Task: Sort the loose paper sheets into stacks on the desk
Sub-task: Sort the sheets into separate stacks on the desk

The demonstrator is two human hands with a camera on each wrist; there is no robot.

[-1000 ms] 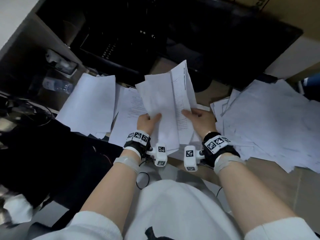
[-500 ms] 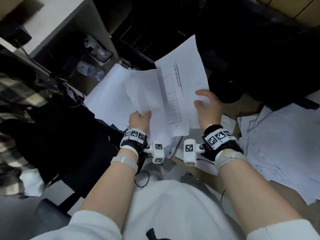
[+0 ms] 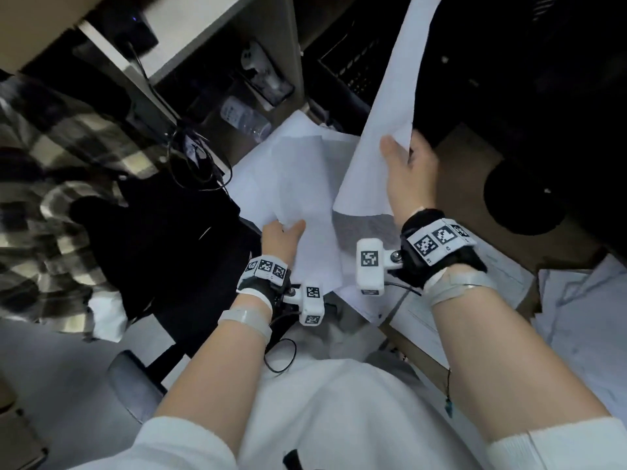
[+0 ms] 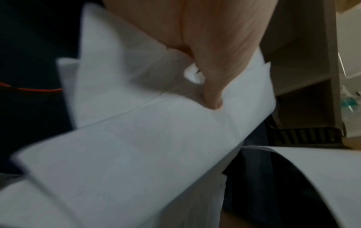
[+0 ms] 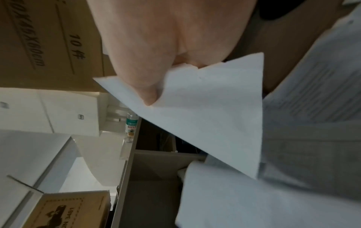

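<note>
My left hand (image 3: 283, 234) pinches a bundle of white sheets (image 3: 305, 184) by its near edge, thumb on top; the same bundle (image 4: 136, 146) fills the left wrist view under the thumb. My right hand (image 3: 407, 164) pinches a single white sheet (image 3: 383, 106) near its lower right edge and holds it up, tilted, to the right of the bundle. In the right wrist view that sheet (image 5: 210, 111) hangs below the thumb. More sheets lie on the desk under both hands (image 3: 369, 300), and a loose pile of sheets (image 3: 583, 320) lies at the right.
A wooden desk (image 3: 461, 157) carries a dark round stand base (image 3: 522, 198) at the right. A shelf unit (image 3: 210, 39) with a plastic bottle (image 3: 244, 118) stands at the upper left. Black cables (image 3: 196, 164) and a plaid garment (image 3: 51, 171) lie left.
My right hand has lifted its sheet up and away from the left hand's bundle, and the two have come apart. The head view has swung left, away from the right pile.
</note>
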